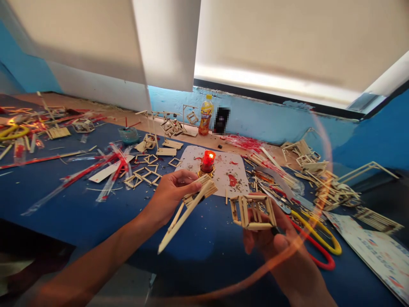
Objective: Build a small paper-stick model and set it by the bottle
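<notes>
My left hand (179, 187) pinches a small flat piece of joined wooden sticks (209, 189), from which a long pointed stick (175, 228) slants down toward me. My right hand (271, 234) holds a box-shaped frame (254, 213) of short wooden sticks by its underside and right side. The two pieces are apart. Just beyond my left fingers a lit red candle (209, 161) stands in a small gold-coloured holder (205, 174) on a white board (191, 158). Dark bits and red scraps lie on the board.
Scissors with red and yellow handles (319, 251) lie by my right hand. Flat stick frames (142, 175), red strips in clear plastic (118, 164) and a glass jar (128, 135) are left. A drink bottle (206, 117) stands behind; stick models (338, 192) pile up right.
</notes>
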Demonstrator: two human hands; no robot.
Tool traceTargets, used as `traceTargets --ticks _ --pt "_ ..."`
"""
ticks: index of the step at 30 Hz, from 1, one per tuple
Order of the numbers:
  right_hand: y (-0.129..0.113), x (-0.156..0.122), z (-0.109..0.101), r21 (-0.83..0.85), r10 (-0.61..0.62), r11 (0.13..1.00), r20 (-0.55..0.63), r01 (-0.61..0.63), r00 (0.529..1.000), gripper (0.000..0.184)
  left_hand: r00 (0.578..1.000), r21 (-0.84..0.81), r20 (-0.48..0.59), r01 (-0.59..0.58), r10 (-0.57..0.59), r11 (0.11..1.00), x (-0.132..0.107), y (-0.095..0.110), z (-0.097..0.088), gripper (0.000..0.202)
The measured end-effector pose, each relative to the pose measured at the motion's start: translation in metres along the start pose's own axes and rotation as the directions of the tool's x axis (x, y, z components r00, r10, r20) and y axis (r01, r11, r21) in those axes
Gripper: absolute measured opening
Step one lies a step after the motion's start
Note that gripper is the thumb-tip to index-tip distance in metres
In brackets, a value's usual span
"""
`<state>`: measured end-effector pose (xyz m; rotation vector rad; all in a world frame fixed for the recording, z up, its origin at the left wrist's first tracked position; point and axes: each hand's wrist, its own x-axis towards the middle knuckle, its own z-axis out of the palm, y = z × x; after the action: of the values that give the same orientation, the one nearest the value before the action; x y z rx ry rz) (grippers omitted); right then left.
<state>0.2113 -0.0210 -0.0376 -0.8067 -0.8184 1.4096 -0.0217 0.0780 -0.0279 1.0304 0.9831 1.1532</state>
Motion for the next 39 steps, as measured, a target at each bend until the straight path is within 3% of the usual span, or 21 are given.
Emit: traceTargets --ticks 7,10,16,22,27,35,37,39 --pt "-0.029 0.015 0.012 -0.044 0.201 0.979 0.028 -0.199 0.979 0.053 0.999 0.009 0.039 0.001 -0.002 1.000 0.002 0.000 0.002 0.026" --pt "-0.031 0.020 0.017 -0.002 0.195 0.981 0.044 -0.195 0.980 0.055 0.998 0.023 0.068 0.010 -0.012 1.000 -0.004 0.000 0.007 0.025" --pt "-0.003 0.020 0.018 0.287 0.210 0.940 -0.069 -0.182 0.975 0.062 0.994 0.029 0.110 -0.014 0.011 0.999 -0.025 -0.005 0.022 0.025" --pt "0.024 0.003 0.032 0.483 0.107 0.876 -0.181 -0.007 0.978 0.053 0.993 0.130 0.115 -0.041 0.026 0.991 -0.046 -0.014 0.036 0.027" --pt "0.033 -0.011 0.032 0.595 0.206 0.804 -0.305 0.017 0.930 0.053 0.991 0.113 0.130 0.025 -0.039 0.993 -0.067 -0.031 0.041 0.030" --pt "0.034 -0.033 0.008 0.498 0.274 0.851 -0.149 -0.167 0.950 0.055 0.990 0.093 0.128 0.051 -0.063 0.994 -0.084 -0.041 0.042 0.025" --pt "0.035 -0.035 0.007 0.484 0.287 0.854 -0.136 -0.189 0.948 0.058 0.989 0.168 0.149 -0.004 -0.022 0.986 -0.085 -0.038 0.038 0.022" --pt "0.036 -0.037 0.010 0.479 0.290 0.856 -0.131 -0.196 0.948 0.059 0.971 0.298 0.239 -0.101 0.028 0.949 -0.087 -0.033 0.031 0.023"
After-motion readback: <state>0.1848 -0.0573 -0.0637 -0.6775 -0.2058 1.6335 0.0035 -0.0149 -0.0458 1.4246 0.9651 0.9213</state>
